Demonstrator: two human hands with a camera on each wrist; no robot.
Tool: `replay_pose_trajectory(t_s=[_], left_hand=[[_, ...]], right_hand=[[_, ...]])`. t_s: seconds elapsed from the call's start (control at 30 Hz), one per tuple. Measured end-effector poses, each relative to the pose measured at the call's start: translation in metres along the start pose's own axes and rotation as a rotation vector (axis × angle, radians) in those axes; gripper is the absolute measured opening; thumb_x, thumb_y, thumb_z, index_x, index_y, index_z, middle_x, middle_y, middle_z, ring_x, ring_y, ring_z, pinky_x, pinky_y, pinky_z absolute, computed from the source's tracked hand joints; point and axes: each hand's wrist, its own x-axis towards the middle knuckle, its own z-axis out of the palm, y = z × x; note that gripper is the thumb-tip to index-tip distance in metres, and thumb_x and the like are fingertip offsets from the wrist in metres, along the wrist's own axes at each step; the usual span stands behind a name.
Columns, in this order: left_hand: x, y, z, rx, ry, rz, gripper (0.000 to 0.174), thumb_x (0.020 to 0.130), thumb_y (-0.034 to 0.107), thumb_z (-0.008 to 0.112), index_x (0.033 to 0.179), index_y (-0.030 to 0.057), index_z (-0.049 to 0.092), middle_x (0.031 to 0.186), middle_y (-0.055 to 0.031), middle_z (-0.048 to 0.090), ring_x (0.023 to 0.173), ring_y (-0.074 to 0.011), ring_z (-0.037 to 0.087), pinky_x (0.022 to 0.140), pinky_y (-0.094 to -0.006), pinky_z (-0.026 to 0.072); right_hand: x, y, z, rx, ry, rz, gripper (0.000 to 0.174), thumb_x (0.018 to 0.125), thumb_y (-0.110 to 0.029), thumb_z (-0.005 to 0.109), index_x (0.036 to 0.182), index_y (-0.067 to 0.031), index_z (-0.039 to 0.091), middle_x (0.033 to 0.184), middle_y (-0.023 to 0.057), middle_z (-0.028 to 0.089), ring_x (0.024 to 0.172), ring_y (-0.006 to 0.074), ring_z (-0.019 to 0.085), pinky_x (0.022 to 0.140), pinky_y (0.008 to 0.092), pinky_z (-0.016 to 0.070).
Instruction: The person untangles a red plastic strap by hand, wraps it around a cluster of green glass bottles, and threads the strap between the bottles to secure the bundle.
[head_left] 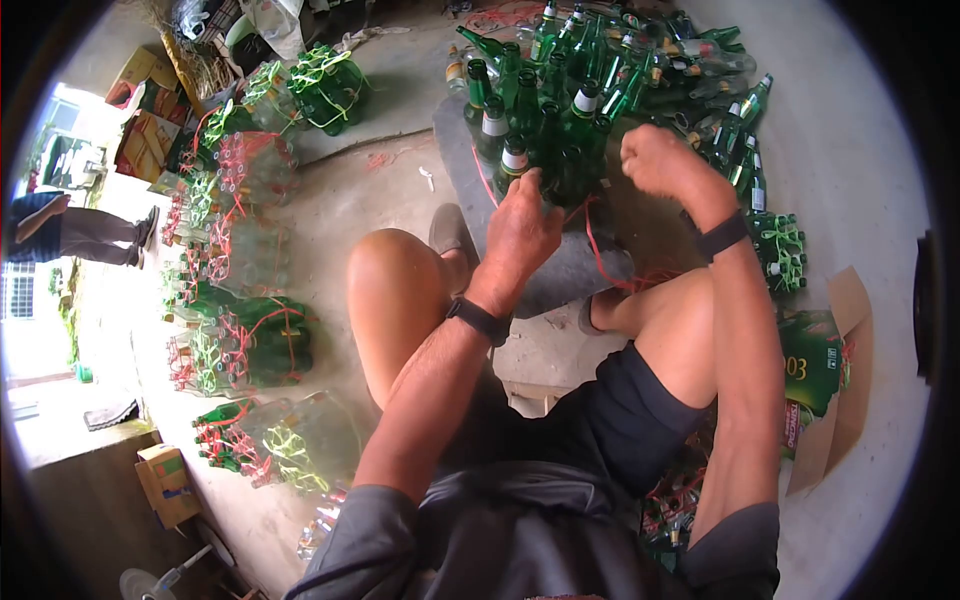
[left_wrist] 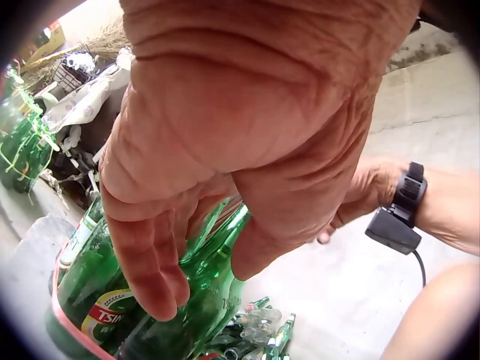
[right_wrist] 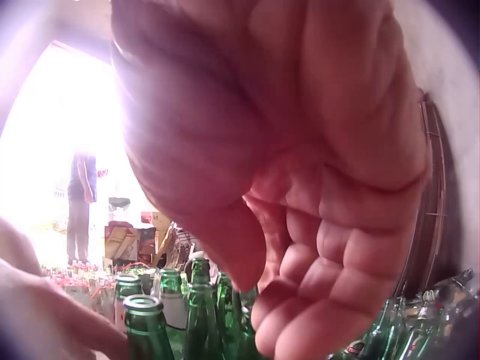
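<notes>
Upper centre, bundling beer bottles point(head_left: 548, 135) seems underway: left hand point(head_left: 520, 235), grip unclear; right hand point(head_left: 670, 166) loosely curled, seemingly empty. Next: probably tightening red strap point(left_wrist: 64, 321).

In the left wrist view, a green bottle point(left_wrist: 79, 289) bears a label point(left_wrist: 109, 315) whose red band reads "TSIN" in white capitals, the rest out of sight. On the right of the scene, a green carton point(head_left: 815, 340) shows the digits "03" in yellow, and its dark red strip point(head_left: 793, 425) carries lettering that seems to read "TSINGTAO". Print on the stacked cartons point(head_left: 150, 145) at far left is too small to read.
</notes>
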Motion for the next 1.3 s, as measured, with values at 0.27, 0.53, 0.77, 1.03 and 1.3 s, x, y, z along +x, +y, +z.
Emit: replay_pose_trajectory(t_s=[0.27, 0.53, 0.77, 1.03, 1.3], left_hand=[[-0.002, -0.001, -0.006, 0.023, 0.003, 0.005, 0.052, 0.084, 0.014, 0.069, 0.129, -0.0059, 0.054, 0.116, -0.0268, 0.064, 0.105, -0.0460, 0.065, 0.087, -0.0518, 0.0537], [-0.011, 0.008, -0.006, 0.007, -0.028, -0.086, 0.038, 0.085, 0.013, 0.068, 0.119, -0.0031, 0.061, 0.097, -0.0224, 0.072, 0.094, -0.0441, 0.069, 0.081, -0.0508, 0.0552], [-0.015, 0.019, -0.003, -0.119, 0.024, 0.005, 0.027, 0.091, 0.013, 0.063, 0.114, -0.0015, 0.068, 0.089, -0.0245, 0.072, 0.088, -0.0401, 0.073, 0.076, -0.0451, 0.0567], [-0.009, 0.031, 0.010, -0.257, 0.103, 0.100, 0.030, 0.091, 0.007, 0.066, 0.120, -0.0014, 0.065, 0.099, -0.0201, 0.074, 0.091, -0.0350, 0.074, 0.079, -0.0405, 0.0575], [-0.003, 0.057, 0.028, -0.168, 0.124, 0.202, 0.050, 0.092, 0.006, 0.064, 0.138, -0.0062, 0.050, 0.125, -0.0290, 0.065, 0.107, -0.0456, 0.066, 0.089, -0.0488, 0.0541]], right_hand=[[-0.026, -0.004, 0.077, -0.190, -0.237, 0.079, 0.044, 0.085, -0.029, 0.077, 0.111, 0.0055, 0.068, 0.121, 0.0277, 0.068, 0.117, 0.0421, 0.064, 0.099, 0.0479, 0.0529], [-0.024, 0.020, 0.140, -0.093, -0.251, 0.125, 0.030, 0.088, -0.019, 0.069, 0.107, 0.0035, 0.071, 0.116, 0.0283, 0.070, 0.113, 0.0427, 0.067, 0.094, 0.0484, 0.0549], [-0.024, 0.000, 0.087, -0.019, -0.154, 0.130, 0.027, 0.091, -0.018, 0.064, 0.105, 0.0036, 0.073, 0.111, 0.0316, 0.069, 0.110, 0.0468, 0.066, 0.095, 0.0521, 0.0537], [-0.015, 0.018, 0.032, -0.010, -0.048, 0.091, 0.033, 0.090, -0.026, 0.071, 0.077, 0.0040, 0.066, 0.074, 0.0265, 0.065, 0.069, 0.0403, 0.064, 0.069, 0.0503, 0.0506], [-0.018, 0.008, -0.006, 0.140, 0.077, -0.043, 0.037, 0.090, -0.018, 0.072, 0.065, 0.0019, 0.054, 0.057, 0.0039, 0.043, 0.059, 0.0103, 0.039, 0.052, 0.0363, 0.0366]])
